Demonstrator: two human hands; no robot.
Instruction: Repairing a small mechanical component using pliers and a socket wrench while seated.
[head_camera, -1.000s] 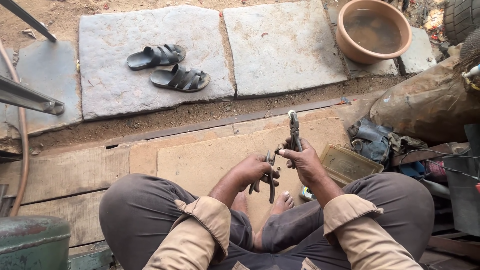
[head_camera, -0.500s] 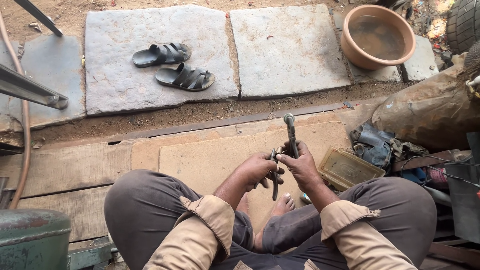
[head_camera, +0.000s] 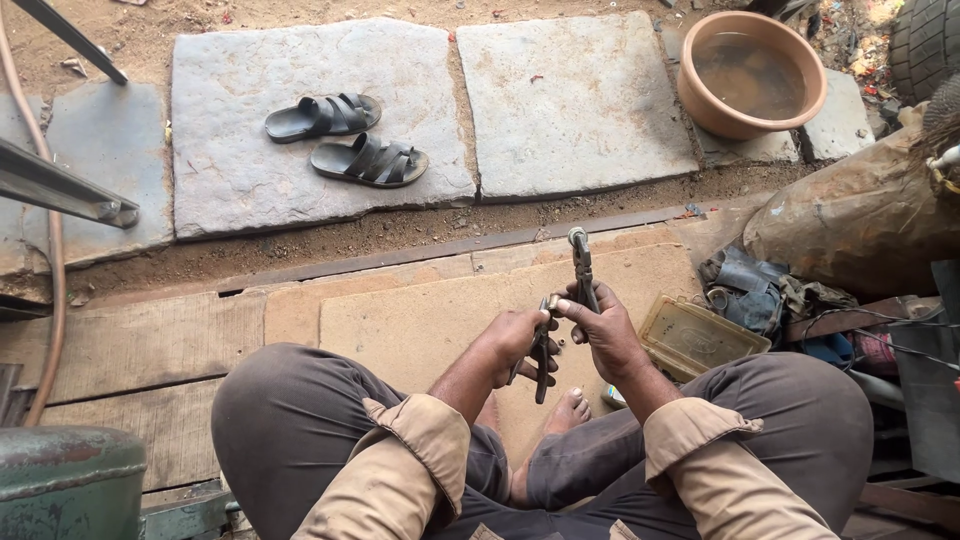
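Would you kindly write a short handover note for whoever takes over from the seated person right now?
Left hand: closed on dark pliers pointing down, above the bare foot.
Right hand: gripping a metal wrench upright, round head on top.
The tools meet between the hands; any small part there is too small to tell.
Nearby: shallow tray on the wooden boards.
Done or left: not judgeable from this view.

So there's a long dark metal spanner-like tool with a rounded ring end (head_camera: 580, 270), held nearly upright in the right hand (head_camera: 607, 335), ring end pointing away. Just beside it, a shorter dark metal plier-like tool (head_camera: 541, 355) hangs handle-down from the left hand (head_camera: 520, 335), over the lap.
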